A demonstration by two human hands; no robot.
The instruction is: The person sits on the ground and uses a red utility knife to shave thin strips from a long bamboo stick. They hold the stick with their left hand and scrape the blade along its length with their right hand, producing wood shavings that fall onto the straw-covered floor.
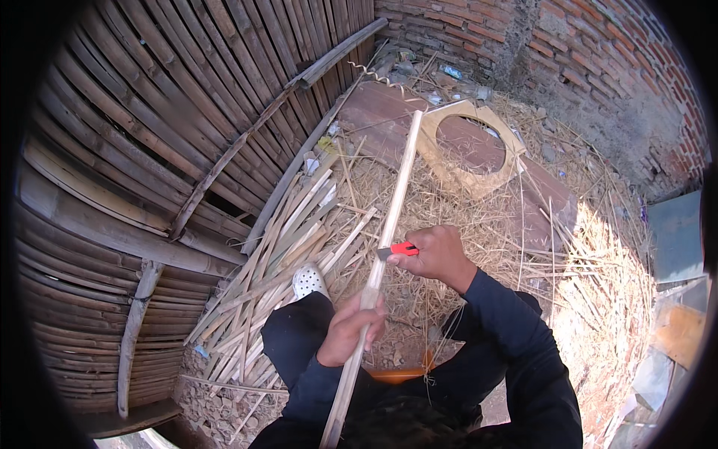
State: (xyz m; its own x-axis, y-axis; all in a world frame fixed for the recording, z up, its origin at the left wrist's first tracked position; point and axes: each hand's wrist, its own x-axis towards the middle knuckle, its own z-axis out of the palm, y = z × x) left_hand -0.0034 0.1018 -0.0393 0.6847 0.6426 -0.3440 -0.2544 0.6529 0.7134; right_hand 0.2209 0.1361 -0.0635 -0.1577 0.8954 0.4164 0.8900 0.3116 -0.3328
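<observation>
Curling around one long pale strip (404, 168), the left hand (350, 329) grips it; the right hand (440, 256) pinches one red knife (404, 248) just ahead, blade (384, 254) on the strip. The strip seems light and stiff — maybe splintery, so better held at its middle, behind the blade. One white clog (308, 280) and many loose strips (250, 307) — uncountable — are ahead-left of the left hand; one holed board (429, 136) lies beyond the right.

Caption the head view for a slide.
The left hand grips a pale strip; the right hand holds a red cutter across it.
</observation>
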